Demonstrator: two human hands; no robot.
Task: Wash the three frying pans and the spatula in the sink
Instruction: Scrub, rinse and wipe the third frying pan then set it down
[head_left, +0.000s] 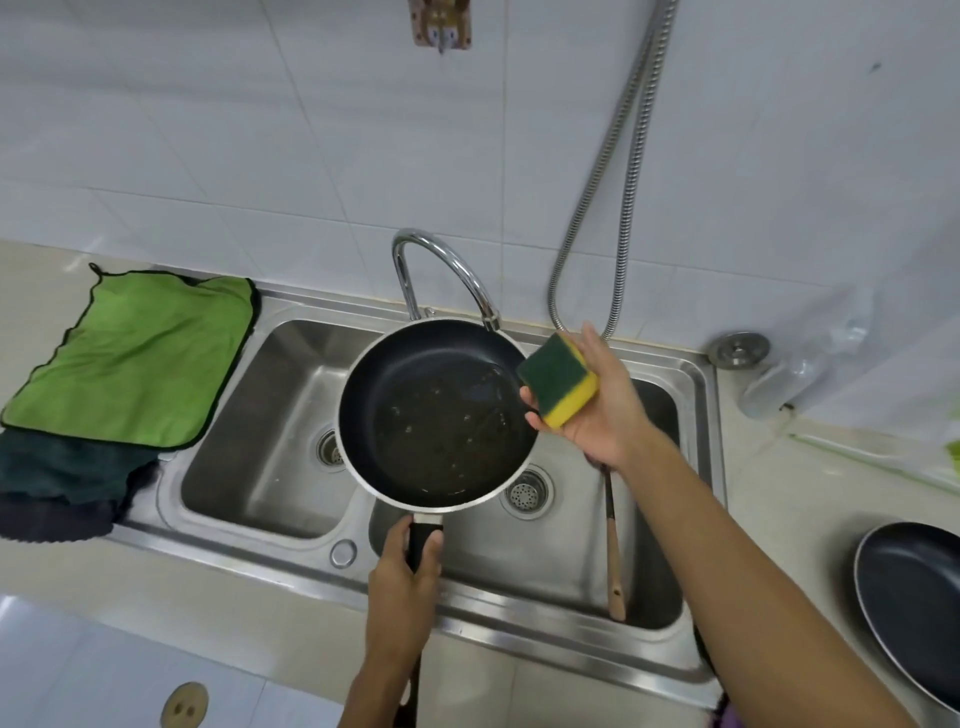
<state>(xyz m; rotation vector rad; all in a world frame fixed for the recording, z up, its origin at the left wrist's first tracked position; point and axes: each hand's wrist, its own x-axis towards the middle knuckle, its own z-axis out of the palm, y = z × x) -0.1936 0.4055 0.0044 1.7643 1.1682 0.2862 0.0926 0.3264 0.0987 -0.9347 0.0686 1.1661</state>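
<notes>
My left hand (402, 582) grips the black handle of a dark frying pan (436, 410), held level over the double steel sink (260, 415); a little water lies in the pan. My right hand (597, 405) holds a yellow and green sponge (558, 379) beside the pan's right rim. The spatula (613, 551) with a wooden handle lies in the right basin, partly hidden under my right arm. A second dark frying pan (914, 608) sits on the counter at the right edge. A third pan is not in view.
The curved tap (441, 270) stands behind the pan, its spout above the far rim. A green cloth (140, 358) lies on darker cloths left of the sink. A metal hose (613, 208) hangs down the tiled wall. A sink plug (740, 349) and clear plastic lie at the right.
</notes>
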